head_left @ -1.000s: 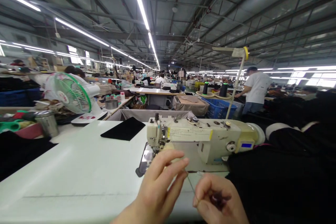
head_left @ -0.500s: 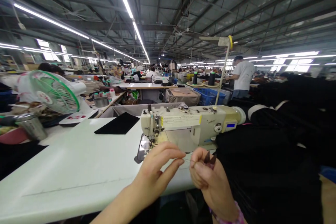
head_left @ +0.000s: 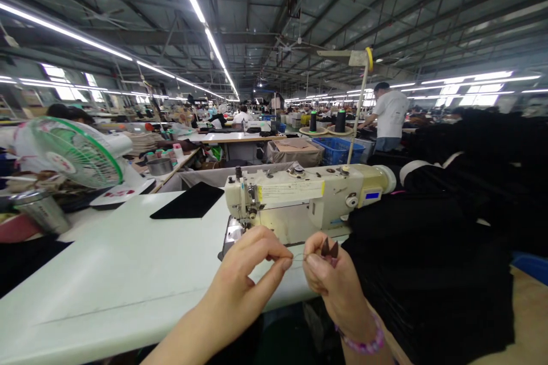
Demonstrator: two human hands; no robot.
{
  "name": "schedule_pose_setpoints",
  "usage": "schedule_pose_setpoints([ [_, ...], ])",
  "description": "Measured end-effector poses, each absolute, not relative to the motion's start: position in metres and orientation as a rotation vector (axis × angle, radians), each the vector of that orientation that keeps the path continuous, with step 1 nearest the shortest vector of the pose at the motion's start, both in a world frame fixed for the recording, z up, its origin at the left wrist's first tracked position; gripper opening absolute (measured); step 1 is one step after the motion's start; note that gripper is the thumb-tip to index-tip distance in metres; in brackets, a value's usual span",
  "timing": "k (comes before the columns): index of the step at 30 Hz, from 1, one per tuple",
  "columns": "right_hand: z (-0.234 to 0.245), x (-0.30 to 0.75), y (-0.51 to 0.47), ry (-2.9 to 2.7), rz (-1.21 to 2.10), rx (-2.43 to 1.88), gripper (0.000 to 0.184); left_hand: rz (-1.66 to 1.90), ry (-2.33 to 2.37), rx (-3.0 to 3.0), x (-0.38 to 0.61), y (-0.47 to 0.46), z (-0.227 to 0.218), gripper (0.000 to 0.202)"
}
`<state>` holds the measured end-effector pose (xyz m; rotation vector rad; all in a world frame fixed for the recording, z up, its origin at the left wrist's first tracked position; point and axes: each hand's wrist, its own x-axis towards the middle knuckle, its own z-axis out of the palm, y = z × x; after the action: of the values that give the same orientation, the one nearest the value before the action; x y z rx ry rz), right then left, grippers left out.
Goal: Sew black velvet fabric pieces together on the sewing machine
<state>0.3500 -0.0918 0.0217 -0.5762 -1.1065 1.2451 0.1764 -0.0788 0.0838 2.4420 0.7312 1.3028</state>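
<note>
Left hand pinched, right hand curled

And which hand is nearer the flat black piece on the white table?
Left. The left hand is lower in view and just right of the black piece; the right hand is farther right.

Bare forearms, purple-pink beaded bracelet, right hand's wrist

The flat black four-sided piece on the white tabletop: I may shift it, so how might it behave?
The black four-sided piece is probably light, since it looks thin. Lying flat, it seems unlikely to roll. It may slide easily on the glossy white tabletop.
</note>
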Motion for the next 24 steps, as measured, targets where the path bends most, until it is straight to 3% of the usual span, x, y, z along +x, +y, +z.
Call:
schedule_pose_setpoints([
  [10,0.028,0.347,-0.087,-1.278,1.055,-0.685,0.047,1.243,0.95,2.034,0.17,-0.08,0.086,0.025],
  [24,0.027,0.347,-0.084,-1.411,1.084,-0.591,0.038,1.245,0.996,1.848,0.166,-0.082,0.085,0.026],
])
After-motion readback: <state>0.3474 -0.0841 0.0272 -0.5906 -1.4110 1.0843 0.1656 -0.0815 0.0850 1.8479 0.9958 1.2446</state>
